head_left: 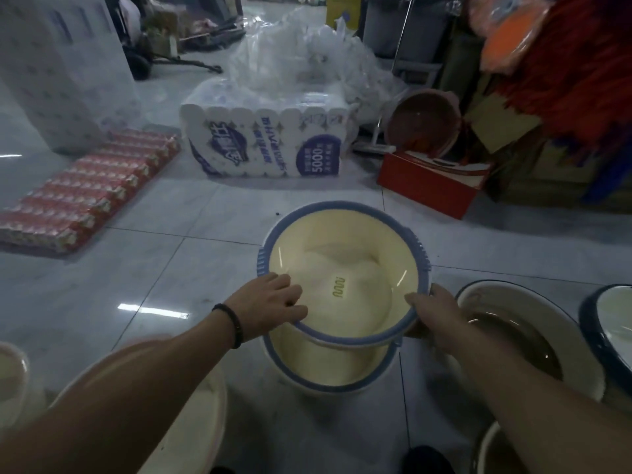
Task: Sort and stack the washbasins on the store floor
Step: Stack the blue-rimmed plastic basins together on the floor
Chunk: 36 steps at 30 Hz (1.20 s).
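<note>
I hold a cream washbasin with a blue rim (342,261) tilted above a second, matching basin (328,367) that stands on the floor tiles. My left hand (273,304) grips its near-left rim, fingers curled over the edge into the bowl. My right hand (432,313) grips the near-right rim, thumb on top. The lifted basin overlaps the far part of the lower one.
A white basin with a brown inside (533,336) and a dark-rimmed basin (612,319) sit at the right. Pale basins (191,425) lie at the lower left. Ahead are a toilet-roll pack (266,145), red packs (85,196), a red box (431,183) and a pink basin (424,124).
</note>
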Motion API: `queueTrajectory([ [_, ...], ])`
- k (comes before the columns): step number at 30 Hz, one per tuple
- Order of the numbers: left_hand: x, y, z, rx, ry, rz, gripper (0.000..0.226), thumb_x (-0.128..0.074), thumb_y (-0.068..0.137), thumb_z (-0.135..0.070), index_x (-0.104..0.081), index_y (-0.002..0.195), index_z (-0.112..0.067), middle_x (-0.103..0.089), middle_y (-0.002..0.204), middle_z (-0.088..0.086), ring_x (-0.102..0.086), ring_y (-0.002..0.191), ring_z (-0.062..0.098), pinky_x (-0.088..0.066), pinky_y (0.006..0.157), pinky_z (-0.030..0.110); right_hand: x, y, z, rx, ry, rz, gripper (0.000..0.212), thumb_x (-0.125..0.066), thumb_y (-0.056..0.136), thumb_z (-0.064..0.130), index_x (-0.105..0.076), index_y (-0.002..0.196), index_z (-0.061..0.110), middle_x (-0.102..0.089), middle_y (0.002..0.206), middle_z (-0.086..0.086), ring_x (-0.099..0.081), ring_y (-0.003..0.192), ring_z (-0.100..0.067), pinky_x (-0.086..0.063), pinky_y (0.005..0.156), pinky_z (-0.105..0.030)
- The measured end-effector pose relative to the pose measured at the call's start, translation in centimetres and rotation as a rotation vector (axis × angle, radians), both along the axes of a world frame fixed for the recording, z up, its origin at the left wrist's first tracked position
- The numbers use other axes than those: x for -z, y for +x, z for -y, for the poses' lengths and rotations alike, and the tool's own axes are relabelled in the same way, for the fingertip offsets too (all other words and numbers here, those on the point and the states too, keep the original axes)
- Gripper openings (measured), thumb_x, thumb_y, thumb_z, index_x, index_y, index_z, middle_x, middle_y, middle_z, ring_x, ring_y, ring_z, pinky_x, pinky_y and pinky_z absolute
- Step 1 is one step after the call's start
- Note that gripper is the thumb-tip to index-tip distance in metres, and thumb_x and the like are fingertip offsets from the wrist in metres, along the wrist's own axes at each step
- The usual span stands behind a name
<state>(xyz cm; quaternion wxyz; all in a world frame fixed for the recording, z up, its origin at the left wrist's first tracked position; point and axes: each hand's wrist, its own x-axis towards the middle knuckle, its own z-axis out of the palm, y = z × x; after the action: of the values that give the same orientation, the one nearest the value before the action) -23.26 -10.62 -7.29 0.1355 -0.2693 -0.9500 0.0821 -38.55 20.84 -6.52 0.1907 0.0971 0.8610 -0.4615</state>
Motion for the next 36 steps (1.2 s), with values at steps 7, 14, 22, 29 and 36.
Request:
queueTrajectory([
  [7,3.3,0.4,0.2,-1.056,0.473,0.255,0.094,-0.058,0.084,-0.076,-0.028,0.155,-0.024,-0.031,0.159,0.011,-0.034,0.145,0.035,-0.032,0.117,0.054,2.7,1.0,-0.5,-0.077,-0.019,0.198,0.023,-0.065,0.094,0.0,-0.055,0.111,0.011,-0.063,0.109,-0.02,-0.069,0.091,-0.04,-0.064,0.057,-0.05],
  [14,4.9,-1.2,0.4,-1.391,0.98,0.757,0.05,-0.082,0.085,-0.022,-0.048,0.121,-0.013,-0.062,0.102,0.011,-0.07,0.079,0.03,-0.063,0.053,0.038,5.8,1.9,-0.3,0.002,-0.153,0.378,0.022,-0.061,0.098,-0.007,-0.054,0.113,0.007,-0.064,0.111,-0.025,-0.07,0.09,-0.042,-0.062,0.055,-0.049],
  [22,7.1,-4.3,1.3,-1.438,0.838,0.585,0.059,-0.065,0.093,-0.01,-0.047,0.147,-0.025,-0.061,0.128,0.013,-0.063,0.108,0.037,-0.064,0.08,0.048,8.0,1.7,-1.0,0.028,0.095,0.364,0.023,-0.074,0.092,0.013,-0.066,0.107,-0.002,-0.072,0.092,-0.022,-0.075,0.072,-0.035,-0.061,0.055,-0.036],
  [29,10.7,-5.3,1.6,-1.451,0.874,0.555,0.054,-0.058,0.097,-0.028,-0.042,0.149,-0.032,-0.06,0.131,0.016,-0.061,0.114,0.038,-0.055,0.098,0.045,10.3,-0.4,-1.1,-0.283,0.401,0.018,0.051,-0.075,0.095,0.031,-0.059,0.138,0.008,-0.064,0.102,-0.006,-0.071,0.091,-0.027,-0.066,0.081,-0.047],
  [36,13.0,-4.7,1.6,-1.451,0.818,0.602,0.047,-0.059,0.1,-0.024,-0.041,0.143,-0.028,-0.065,0.114,0.014,-0.064,0.096,0.035,-0.059,0.083,0.046,12.1,-1.4,-0.4,-0.302,0.418,-0.041,0.028,-0.074,0.096,0.025,-0.067,0.118,0.01,-0.056,0.078,0.006,-0.067,0.079,-0.02,-0.06,0.072,-0.036],
])
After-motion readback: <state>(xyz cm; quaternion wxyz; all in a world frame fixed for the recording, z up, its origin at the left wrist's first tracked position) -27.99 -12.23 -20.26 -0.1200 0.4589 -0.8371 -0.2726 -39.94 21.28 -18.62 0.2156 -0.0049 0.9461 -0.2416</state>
